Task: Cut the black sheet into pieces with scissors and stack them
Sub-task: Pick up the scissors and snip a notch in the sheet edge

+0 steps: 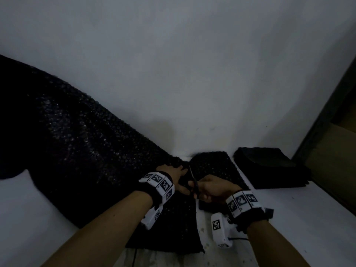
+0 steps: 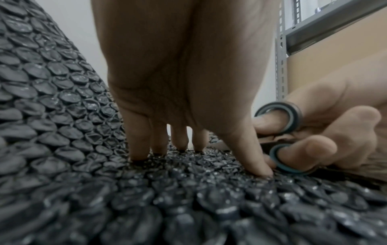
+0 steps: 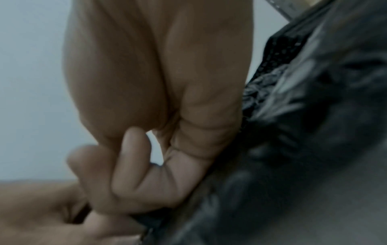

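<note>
The black bubble-wrap sheet (image 1: pixel 77 141) runs from the far left to the middle of the white surface; up close its bubbles (image 2: pixel 62 99) rise in a hump. My left hand (image 1: pixel 178 175) presses straight fingers (image 2: pixel 138 145) down on the sheet just left of the cut. My right hand (image 1: pixel 207 187) grips the scissors (image 1: pixel 194 181), with fingers through the grey-blue handle rings (image 2: pixel 293 116). The blades point away from me into the sheet. A partly cut strip (image 1: pixel 215 166) lies right of the blades. In the right wrist view, curled fingers (image 3: pixel 134 174) show beside blurred black sheet (image 3: pixel 303 149).
A stack of black cut pieces (image 1: pixel 269 166) sits at the right. Beyond it stands a metal shelf frame (image 2: pixel 281 49) with brown cardboard (image 1: pixel 335 151). A small black scrap (image 1: pixel 269 211) lies by my right wrist. A thin cable (image 1: pixel 237 238) runs along the near edge.
</note>
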The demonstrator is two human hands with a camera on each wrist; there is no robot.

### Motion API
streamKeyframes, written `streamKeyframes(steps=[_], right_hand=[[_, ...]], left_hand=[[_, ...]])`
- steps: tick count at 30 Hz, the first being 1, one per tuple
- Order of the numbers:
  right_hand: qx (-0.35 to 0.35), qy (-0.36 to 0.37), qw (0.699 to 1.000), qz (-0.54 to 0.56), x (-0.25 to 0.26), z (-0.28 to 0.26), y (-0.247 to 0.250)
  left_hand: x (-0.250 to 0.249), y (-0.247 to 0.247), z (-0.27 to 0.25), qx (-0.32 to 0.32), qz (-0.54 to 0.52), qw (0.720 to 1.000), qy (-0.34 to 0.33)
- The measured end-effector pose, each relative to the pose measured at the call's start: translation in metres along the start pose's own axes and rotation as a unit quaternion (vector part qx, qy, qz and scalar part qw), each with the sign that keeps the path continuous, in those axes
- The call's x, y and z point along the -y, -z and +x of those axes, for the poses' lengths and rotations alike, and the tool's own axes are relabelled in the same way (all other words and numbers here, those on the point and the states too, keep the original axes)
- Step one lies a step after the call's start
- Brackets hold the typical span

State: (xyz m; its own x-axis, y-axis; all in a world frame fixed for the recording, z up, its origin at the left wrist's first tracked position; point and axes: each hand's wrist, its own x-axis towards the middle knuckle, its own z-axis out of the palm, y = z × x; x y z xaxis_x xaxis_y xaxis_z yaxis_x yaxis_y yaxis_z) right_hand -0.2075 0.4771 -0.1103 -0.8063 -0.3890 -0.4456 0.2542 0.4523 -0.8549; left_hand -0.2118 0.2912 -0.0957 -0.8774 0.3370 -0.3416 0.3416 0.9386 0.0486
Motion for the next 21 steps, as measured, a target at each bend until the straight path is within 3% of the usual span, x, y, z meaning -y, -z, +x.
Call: streamKeyframes(steps=[21], right_hand=[[0.001,-0.050,0.999,-0.010,0.021,0.022,0.008]], left_hand=[[0.006,0.000,0.003,-0.007,-0.012,1.000,-0.019]])
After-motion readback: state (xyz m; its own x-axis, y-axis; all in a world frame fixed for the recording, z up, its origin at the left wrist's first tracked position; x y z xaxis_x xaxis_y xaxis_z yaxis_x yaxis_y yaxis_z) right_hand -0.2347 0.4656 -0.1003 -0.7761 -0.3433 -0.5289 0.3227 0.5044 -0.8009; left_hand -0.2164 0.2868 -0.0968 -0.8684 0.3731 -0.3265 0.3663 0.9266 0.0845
